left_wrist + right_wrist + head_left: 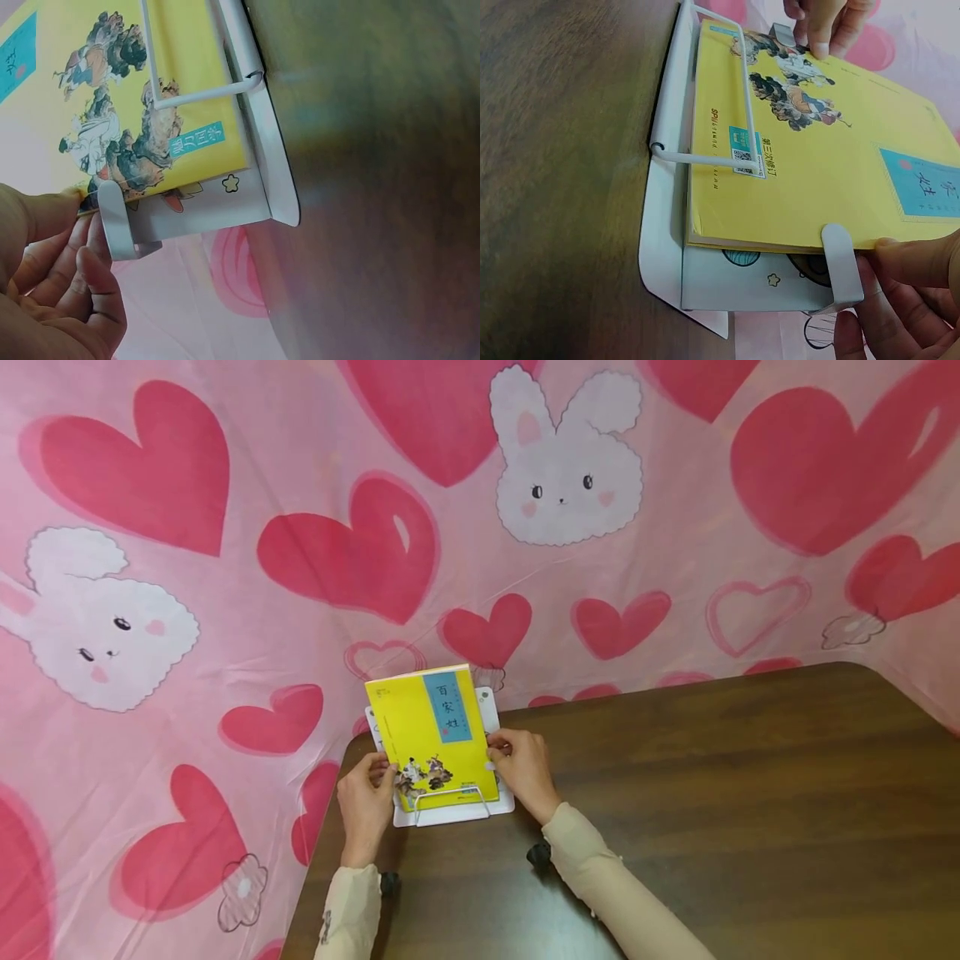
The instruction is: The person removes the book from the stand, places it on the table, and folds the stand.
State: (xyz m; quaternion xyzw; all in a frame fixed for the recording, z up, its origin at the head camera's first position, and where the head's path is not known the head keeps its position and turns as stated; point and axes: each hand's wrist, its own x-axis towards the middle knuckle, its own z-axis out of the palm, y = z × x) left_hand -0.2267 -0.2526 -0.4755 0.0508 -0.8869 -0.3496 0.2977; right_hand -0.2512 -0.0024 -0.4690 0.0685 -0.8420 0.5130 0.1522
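Book (pixel 408 718): yellow, a little below the frame's centre in the head view, seated on the stand (pixel 450 815) and facing you, its top tipped toward the upper left.
Cover: a blue panel (pixel 447 708) with 3 large dark characters at the upper right; painted figures and rocks at the lower left.
Left hand (pixel 366 797): nearly closed, your thumb on the cover at its left edge and your bent fingers behind, so you pinch the book there.
Right hand (pixel 525 770): nearly closed too, your thumb at the cover's right edge and your fingers curled behind it; you have the book between them. You cannot tell whether the hidden fingertips touch the stand.
Stand: white, standing at the tabletop's far left end, with small printed drawings on its back plate.
Wire bar (pixel 452 791): white, crossing in front of the cover's bottom part.
Clips: 2 metal tabs, 1 by each hand; the left clip (pixel 114 217) and the right clip (pixel 841 262) both bend round in front of the cover's edge.
Tabletop (pixel 720 793): dark brown wood, filling the lower right of the head view.
Cloth (pixel 300 435): pink, hung behind, with red hearts and 2 white rabbits, 1 at top centre and 1 at the left.
Sleeves (pixel 626 893): beige, entering from the bottom.
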